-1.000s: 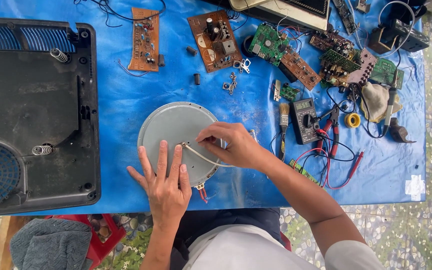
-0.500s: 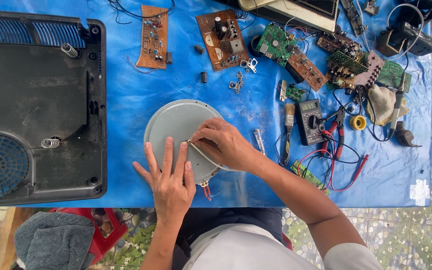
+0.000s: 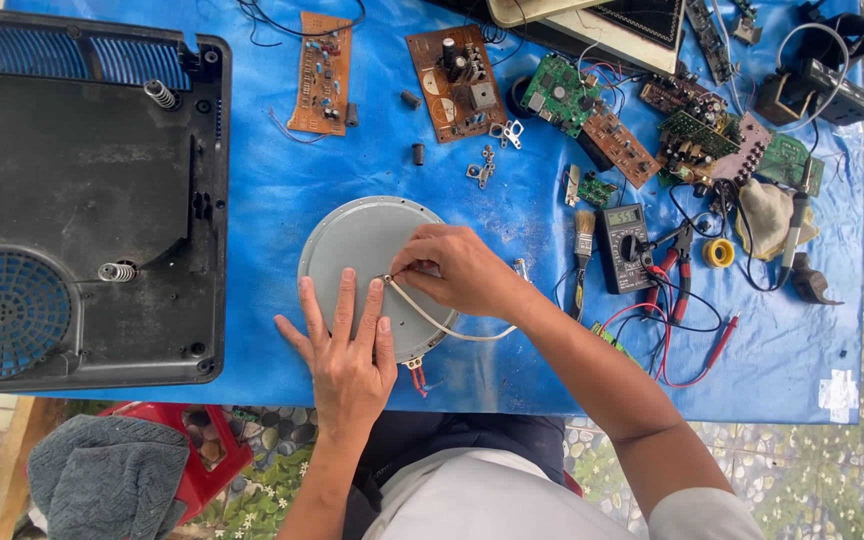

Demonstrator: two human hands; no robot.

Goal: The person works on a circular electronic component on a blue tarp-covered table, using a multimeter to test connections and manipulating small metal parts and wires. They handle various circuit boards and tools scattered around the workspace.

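A round grey disc (image 3: 367, 250) lies flat on the blue-covered bench (image 3: 282, 200), slightly left of frame centre and near the lower edge of the cover. The left hand (image 3: 345, 345) rests palm-down on the disc's lower portion, fingers (image 3: 342, 300) extended and slightly spread. The right hand (image 3: 457, 272) sits over the disc's right side, its fingers pressed together and pinching the end of a pale sleeved wire (image 3: 442, 325) close to the disc centre; the wire curves down and right across the disc rim and passes under the right wrist. Two red-tipped leads (image 3: 417, 378) protrude from the disc's lower edge. At left of the frame, a large black plastic housing (image 3: 82, 200) with a vented fan grille and several coil springs lies close beside the disc, apart from it. Above the disc, in the upper centre, two brown circuit boards (image 3: 457, 70) lie with small loose brackets and cylindrical parts between them and the disc. To the right of the right hand are a small brush (image 3: 584, 235), a multimeter (image 3: 624, 245) with red and black probe leads, red-handled pliers (image 3: 680, 270) and a yellow roll of tape (image 3: 719, 252). Green and brown circuit boards (image 3: 562, 95) crowd the upper right. At lower left, below the bench edge, a grey cloth (image 3: 102, 480) lies over a red stool (image 3: 207, 445). Nothing lies on the disc apart from both hands and the wire.
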